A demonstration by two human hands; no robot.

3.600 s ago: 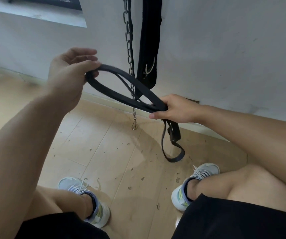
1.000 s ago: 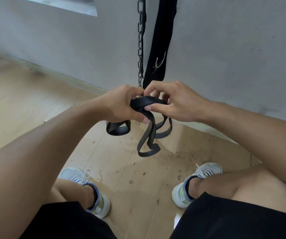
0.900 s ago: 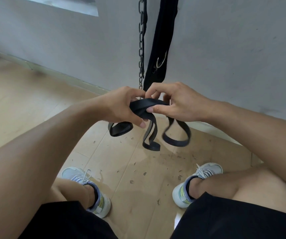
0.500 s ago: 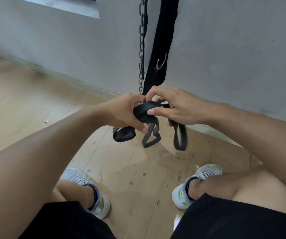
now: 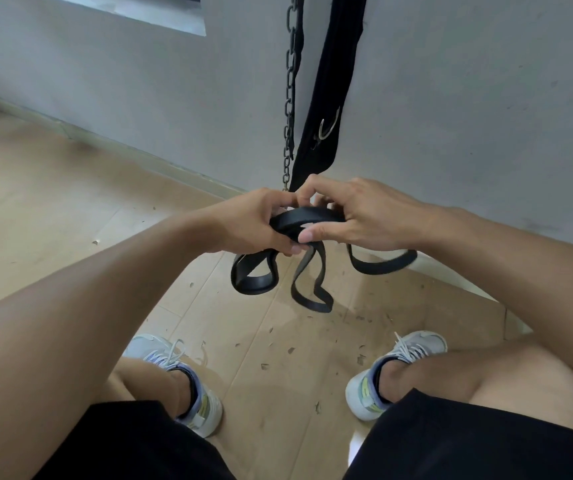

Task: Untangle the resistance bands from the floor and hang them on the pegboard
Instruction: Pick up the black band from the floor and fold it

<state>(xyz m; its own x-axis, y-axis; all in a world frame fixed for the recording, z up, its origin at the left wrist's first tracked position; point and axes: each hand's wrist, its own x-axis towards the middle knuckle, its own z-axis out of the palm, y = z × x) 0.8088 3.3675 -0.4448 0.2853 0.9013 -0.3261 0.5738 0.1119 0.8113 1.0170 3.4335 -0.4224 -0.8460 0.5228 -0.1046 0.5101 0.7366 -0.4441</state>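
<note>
Head view: both hands meeting in front of the wall. Left hand [image 5: 254, 223] clenched around a gathered bunch of the black resistance band [image 5: 307, 216], right hand [image 5: 364, 216] pinching the same bunch from the other side, probably to keep the folds together while sorting them. Three loops dangling below, well clear of the wooden floor [image 5: 53, 209]. Steel chain [image 5: 290, 91] and black strap [image 5: 330, 84] hanging just behind. No pegboard visible.
</note>
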